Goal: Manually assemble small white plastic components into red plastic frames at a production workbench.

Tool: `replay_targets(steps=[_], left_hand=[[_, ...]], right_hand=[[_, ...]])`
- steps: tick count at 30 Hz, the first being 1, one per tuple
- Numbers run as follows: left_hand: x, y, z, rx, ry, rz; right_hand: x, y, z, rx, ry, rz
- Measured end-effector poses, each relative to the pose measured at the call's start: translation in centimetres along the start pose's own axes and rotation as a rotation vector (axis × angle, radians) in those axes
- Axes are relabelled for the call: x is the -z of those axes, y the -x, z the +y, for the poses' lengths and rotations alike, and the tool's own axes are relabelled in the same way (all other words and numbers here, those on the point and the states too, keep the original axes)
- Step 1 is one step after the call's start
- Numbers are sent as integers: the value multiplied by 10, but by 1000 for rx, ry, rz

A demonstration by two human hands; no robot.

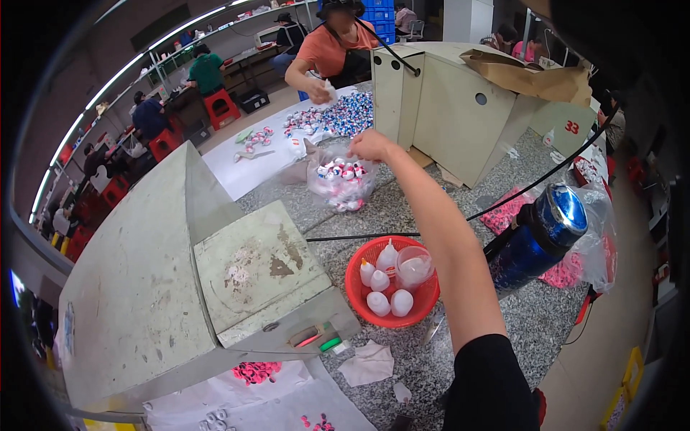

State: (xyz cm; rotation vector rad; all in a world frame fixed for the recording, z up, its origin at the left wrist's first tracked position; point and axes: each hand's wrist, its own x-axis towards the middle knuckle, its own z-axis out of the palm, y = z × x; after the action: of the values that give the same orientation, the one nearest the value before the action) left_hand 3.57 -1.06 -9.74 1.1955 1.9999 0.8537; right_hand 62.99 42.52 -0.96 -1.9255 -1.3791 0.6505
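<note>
beyond the red basket [392,322], the step in hand looks like handling the clear bag [328,192] of small pieces [348,173], the right hand [369,146] with fingers nearly closed, seemingly on its rim, and next likely needs a steady pinch.

A speckled grey stone table [392,210] carries a filled, clear plastic bag [329,188], a round red plastic basket [392,321], a crumpled off-white cloth [367,363], a blue metal flask [530,243] and boxy pale-green metal housings [136,280].
</note>
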Motion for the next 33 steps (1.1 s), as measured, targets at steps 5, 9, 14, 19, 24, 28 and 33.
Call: replay_targets(steps=[5, 9, 14, 19, 24, 28, 33], left_hand=[[1, 3, 2, -19, 27, -16], [2, 0, -6, 92, 35, 6], [-4, -8, -29, 53, 76, 60], [-8, -4, -5, 35, 81, -4], [0, 2, 4, 56, 16, 45], [-1, -5, -19, 34, 25, 0], [3, 4, 15, -84, -29, -67]], right_hand=[[-24, 10, -28, 57, 428, -204], [-83, -2, -9, 202, 653, -174], [-33, -32, -27, 285, 365, 159], [-3, -51, -24, 178, -513, 215], [-30, -22, -71, -70, 180, -29], [-21, -37, -71, -107, -79, 212], [-9, -37, -59, -248, -121, 213]])
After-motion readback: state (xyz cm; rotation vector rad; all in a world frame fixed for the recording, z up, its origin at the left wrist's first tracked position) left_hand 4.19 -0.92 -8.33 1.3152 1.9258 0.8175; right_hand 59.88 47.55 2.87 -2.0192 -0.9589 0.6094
